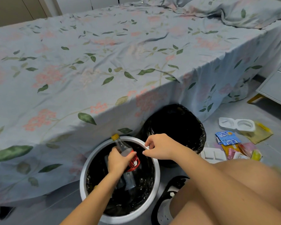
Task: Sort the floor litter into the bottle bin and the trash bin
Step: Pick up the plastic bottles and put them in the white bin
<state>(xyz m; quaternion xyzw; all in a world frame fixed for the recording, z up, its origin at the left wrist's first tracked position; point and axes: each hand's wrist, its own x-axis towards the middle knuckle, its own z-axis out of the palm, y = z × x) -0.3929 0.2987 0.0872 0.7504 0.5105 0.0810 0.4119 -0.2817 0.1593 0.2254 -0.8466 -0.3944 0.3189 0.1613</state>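
Lower centre of frame: left hand (118, 162) grips a clear bottle (123, 147) with yellow cap and red label, tilted over the white-rimmed bin (82, 176). Right hand (161, 147) sits at that bin's far rim, fingers curled; whether it grips is unclear. Black-lined bin (201, 133) stands just behind. Wrappers (229, 140) and plastic tray (237, 125) lie at lower right.

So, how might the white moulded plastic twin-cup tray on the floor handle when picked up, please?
The white moulded plastic twin-cup tray looks thin and empty, so probably light and slightly floppy. Lying flat, it seems unlikely to roll.
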